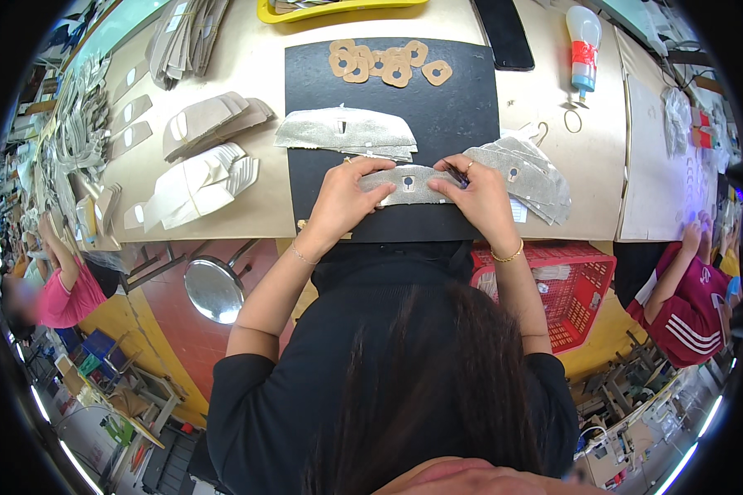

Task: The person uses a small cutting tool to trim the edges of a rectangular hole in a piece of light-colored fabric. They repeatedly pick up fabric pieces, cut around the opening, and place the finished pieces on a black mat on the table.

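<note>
Between my two hands lies a curved silver-grey piece (403, 195) with a keyhole-shaped cutout, low on the black mat (330, 92). My left hand (338, 200) pinches its left end, thumb on top. My right hand (483, 200) grips the right end, with a slim dark object (461, 178) tucked in its fingers; its kind is not clear. Just beyond is a stack of similar silver-grey pieces (347, 128) with a slot in the top one. Beside my right hand, more silver-grey pieces (524, 179) are fanned out. Small tan keyhole-cut patches (396, 73) are heaped at the mat's far side.
Left of the mat are bundled white pieces (198, 186) and beige pieces (210, 124). A yellow tray (343, 11), a dark phone-like slab (504, 33) and a white squeeze bottle (584, 45) stand farther back. Below the table edge are a red basket (582, 305) and a round stool (213, 289). People sit on both sides.
</note>
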`<state>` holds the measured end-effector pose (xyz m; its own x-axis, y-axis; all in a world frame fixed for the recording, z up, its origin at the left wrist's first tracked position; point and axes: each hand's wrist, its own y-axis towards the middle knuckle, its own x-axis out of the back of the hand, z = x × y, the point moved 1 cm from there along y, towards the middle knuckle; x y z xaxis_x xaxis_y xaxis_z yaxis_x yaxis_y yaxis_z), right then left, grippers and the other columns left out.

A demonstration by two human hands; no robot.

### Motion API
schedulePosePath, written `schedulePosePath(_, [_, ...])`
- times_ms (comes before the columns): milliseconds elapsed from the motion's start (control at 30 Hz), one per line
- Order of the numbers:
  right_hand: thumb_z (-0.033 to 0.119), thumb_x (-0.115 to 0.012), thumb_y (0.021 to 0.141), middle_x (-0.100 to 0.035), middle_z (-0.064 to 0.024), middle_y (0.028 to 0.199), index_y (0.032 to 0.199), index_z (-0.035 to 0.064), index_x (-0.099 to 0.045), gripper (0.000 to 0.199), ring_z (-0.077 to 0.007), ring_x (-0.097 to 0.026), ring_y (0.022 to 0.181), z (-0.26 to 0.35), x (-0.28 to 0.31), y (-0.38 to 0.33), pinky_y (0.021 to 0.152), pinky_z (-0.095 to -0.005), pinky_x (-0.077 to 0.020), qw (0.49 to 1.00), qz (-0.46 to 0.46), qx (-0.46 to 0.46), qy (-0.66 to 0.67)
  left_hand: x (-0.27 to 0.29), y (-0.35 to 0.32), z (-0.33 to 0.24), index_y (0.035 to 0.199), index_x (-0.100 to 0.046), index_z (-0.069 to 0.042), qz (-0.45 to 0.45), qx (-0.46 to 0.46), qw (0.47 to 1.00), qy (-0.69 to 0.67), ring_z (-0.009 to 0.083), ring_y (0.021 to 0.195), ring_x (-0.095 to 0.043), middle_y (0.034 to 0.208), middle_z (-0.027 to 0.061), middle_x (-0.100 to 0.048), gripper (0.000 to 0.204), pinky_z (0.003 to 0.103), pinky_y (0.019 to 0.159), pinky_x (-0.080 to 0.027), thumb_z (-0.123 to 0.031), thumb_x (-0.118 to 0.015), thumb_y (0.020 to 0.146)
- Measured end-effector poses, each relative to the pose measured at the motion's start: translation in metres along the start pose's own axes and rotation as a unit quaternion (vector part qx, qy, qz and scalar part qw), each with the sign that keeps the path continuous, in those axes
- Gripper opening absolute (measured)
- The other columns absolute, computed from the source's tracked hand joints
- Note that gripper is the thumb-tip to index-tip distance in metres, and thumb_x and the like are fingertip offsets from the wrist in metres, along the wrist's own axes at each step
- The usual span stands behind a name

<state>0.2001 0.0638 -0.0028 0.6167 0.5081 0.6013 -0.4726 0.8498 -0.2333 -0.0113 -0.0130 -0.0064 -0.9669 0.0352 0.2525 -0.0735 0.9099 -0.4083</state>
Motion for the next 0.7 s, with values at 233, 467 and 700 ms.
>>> schedulePosePath(233, [0.023, -0.080, 0.078, -0.070, -0.0109, 0.083, 0.099, 0.0030, -0.071, 0.031, -0.0184, -0.063, 0.068, 0.000, 0.000, 0.000, 0.066, -0.0290, -0.0486, 1.000, -0.007, 0.008, -0.010, 0.000, 0.002, 0.006, 0.114, -0.069, -0.003, -0.005, -0.033, 0.999, 0.024, 0.0074, 0.062, -0.060, 0.098, 0.0054, -0.070, 0.031, 0.022, 0.055, -0.050, -0.012, -0.074, 0.084])
schedulePosePath(467, [0.024, -0.080, 0.078, -0.068, -0.0121, 0.081, 0.099, 0.0030, -0.070, 0.031, -0.0205, -0.065, 0.070, 0.002, 0.000, -0.003, 0.066, -0.0305, -0.0491, 1.000, -0.005, -0.001, -0.028, 0.002, 0.002, 0.002, 0.114, -0.069, -0.004, 0.012, -0.012, 1.000, 0.015, 0.0076, 0.067, -0.063, 0.100, 0.0043, -0.070, 0.031, 0.022, 0.053, -0.050, -0.013, -0.074, 0.085])
schedulePosePath(700, [0.025, -0.080, 0.079, -0.070, -0.0123, 0.085, 0.100, 0.0028, -0.070, 0.032, -0.0226, -0.067, 0.075, 0.002, -0.002, -0.004, 0.070, -0.0311, -0.0509, 1.000, -0.003, -0.015, -0.025, 0.005, 0.002, -0.007, 0.114, -0.069, -0.004, 0.034, 0.034, 0.999, -0.012, 0.0072, 0.068, -0.064, 0.100, 0.0037, -0.069, 0.030, 0.021, 0.051, -0.051, -0.012, -0.073, 0.085])
